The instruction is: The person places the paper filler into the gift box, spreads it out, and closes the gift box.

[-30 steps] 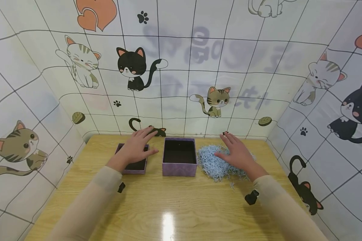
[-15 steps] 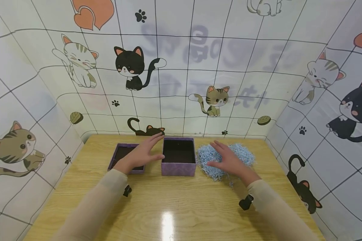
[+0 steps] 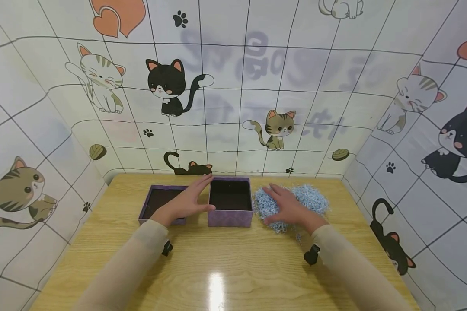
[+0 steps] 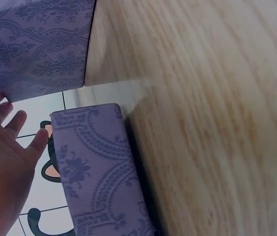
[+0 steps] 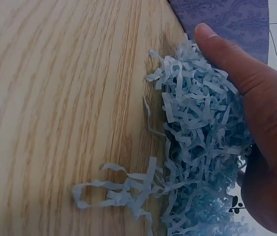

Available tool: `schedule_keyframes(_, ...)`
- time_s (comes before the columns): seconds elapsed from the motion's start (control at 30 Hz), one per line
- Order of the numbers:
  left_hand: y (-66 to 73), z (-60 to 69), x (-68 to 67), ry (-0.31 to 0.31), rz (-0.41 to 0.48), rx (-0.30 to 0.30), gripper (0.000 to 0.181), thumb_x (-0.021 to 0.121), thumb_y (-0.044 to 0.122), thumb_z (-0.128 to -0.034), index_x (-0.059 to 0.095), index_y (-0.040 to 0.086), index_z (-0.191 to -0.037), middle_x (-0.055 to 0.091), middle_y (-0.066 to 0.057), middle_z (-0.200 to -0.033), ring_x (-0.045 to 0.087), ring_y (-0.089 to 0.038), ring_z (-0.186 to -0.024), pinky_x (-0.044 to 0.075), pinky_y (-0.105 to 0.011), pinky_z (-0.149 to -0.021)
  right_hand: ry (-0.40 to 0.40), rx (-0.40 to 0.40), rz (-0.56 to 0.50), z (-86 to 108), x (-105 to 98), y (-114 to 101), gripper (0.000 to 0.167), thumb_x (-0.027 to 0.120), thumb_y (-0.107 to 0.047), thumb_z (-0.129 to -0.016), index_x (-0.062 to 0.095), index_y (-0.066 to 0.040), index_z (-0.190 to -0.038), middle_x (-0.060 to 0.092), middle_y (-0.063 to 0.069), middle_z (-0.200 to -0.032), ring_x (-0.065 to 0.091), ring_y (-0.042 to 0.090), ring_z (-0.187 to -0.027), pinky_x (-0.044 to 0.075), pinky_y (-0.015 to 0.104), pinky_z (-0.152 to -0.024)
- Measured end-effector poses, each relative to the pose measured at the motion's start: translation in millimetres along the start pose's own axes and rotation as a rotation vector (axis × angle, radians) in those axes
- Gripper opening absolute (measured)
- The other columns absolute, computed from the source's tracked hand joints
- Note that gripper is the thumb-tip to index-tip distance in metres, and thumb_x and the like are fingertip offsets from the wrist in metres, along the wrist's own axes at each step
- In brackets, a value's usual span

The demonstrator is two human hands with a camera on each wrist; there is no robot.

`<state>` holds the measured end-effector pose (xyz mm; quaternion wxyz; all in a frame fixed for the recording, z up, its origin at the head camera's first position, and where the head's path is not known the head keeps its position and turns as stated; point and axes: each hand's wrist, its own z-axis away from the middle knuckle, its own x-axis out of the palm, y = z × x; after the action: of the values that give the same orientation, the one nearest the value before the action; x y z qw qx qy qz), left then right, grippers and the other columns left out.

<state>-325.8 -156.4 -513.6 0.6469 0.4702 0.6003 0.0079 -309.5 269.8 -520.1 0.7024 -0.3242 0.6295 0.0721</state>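
Since a square, purple-papered box (image 3: 230,219) stands between, likely for easy reach, the left hand (image 3: 184,204) (nine o'clock) and right hand (image 3: 289,209) (three, over blue paper shreds (image 3: 313,198)) have fingers apart.

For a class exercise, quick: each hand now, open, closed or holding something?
Left hand: open, near the taller box, holding nothing.
Right hand: open, over the shredded paper, no grip visible.

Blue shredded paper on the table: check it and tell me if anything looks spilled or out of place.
A few stray strands lie on the table at the near edge of the blue shredded paper, straggling out from the rest, so they look slightly spilled. Nothing else about it stands out.
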Motion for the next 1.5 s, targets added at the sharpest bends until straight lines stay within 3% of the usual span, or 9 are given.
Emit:
schedule_keyframes(0.27, -0.2, 2.0, 1.5, -0.015, 0.027, 0.002, 0.113, 0.077, 0.066, -0.0973, 0.013, 0.025, -0.180, 0.004, 0.000, -0.186, 0.009, -0.041, -0.170, 0.022, -0.074, -0.127, -0.075, 0.026, -0.039, -2.2, 2, -1, 0.124, 0.094, -0.058, -0.086, 0.023, -0.015, -0.179, 0.014, 0.027, -0.181, 0.018, 0.055, -0.164, 0.021, 0.080, -0.124)
schedule_keyframes(0.53, -0.3, 1.6, 0.5, -0.025, 0.031, -0.023, 0.117, 0.080, 0.070, -0.0935, 0.014, 0.027, -0.180, 0.006, 0.002, -0.186, 0.010, -0.036, -0.170, 0.023, -0.073, -0.127, -0.081, 0.009, -0.051, -2.7, 7, 2, 0.119, 0.092, -0.059, -0.087, 0.028, -0.015, -0.178, 0.021, 0.027, -0.180, 0.025, 0.056, -0.161, 0.027, 0.079, -0.122)
schedule_keyframes(0.67, -1.7, 0.7, 0.7, -0.035, 0.033, -0.034, 0.119, 0.081, 0.070, -0.0924, 0.015, 0.024, -0.180, 0.005, 0.005, -0.186, 0.010, -0.035, -0.170, 0.023, -0.074, -0.127, -0.062, -0.022, -0.048, -2.0, 11, 4, 0.114, 0.092, -0.058, -0.088, 0.033, -0.015, -0.176, 0.029, 0.028, -0.177, 0.029, 0.056, -0.160, 0.029, 0.078, -0.122)
schedule_keyframes(0.9, -2.0, -0.2, -1.5, -0.052, 0.025, -0.052, 0.117, 0.081, 0.070, -0.0922, 0.010, 0.036, -0.179, 0.002, 0.015, -0.184, 0.009, -0.030, -0.171, 0.023, -0.071, -0.129, 0.001, -0.082, -0.026, -3.7, 23, 8, 0.104, 0.092, -0.054, -0.090, 0.043, -0.014, -0.172, 0.042, 0.027, -0.169, 0.038, 0.053, -0.155, 0.029, 0.079, -0.121)
schedule_keyframes(1.13, -2.6, 0.1, -3.3, -0.059, 0.003, -0.065, 0.120, 0.081, 0.074, -0.0902, 0.012, 0.033, -0.180, 0.003, 0.014, -0.185, 0.010, -0.028, -0.170, 0.025, -0.069, -0.129, 0.048, -0.122, -0.065, -5.5, 28, 6, 0.094, 0.094, -0.045, -0.090, 0.051, -0.013, -0.167, 0.058, 0.016, -0.150, 0.055, 0.040, -0.138, 0.047, 0.066, -0.112)
schedule_keyframes(1.37, -2.5, 1.5, -3.4, -0.067, 0.011, -0.071, 0.119, 0.081, 0.073, -0.0901, 0.010, 0.037, -0.179, 0.005, 0.007, -0.186, 0.011, -0.031, -0.170, 0.025, -0.071, -0.128, 0.084, -0.072, -0.190, -3.6, 30, 8, 0.090, 0.094, -0.040, -0.091, 0.051, -0.016, -0.168, 0.060, 0.008, -0.138, 0.058, 0.031, -0.128, 0.052, 0.061, -0.106)
schedule_keyframes(1.5, -3.1, 1.1, -3.2, -0.066, 0.004, -0.073, 0.119, 0.081, 0.073, -0.0907, 0.011, 0.036, -0.179, 0.003, 0.014, -0.184, 0.011, -0.030, -0.170, 0.024, -0.070, -0.129, 0.129, -0.024, -0.235, -3.2, 28, 11, 0.086, 0.091, -0.039, -0.094, 0.051, -0.021, -0.168, 0.060, 0.007, -0.143, 0.057, 0.034, -0.135, 0.050, 0.063, -0.110)
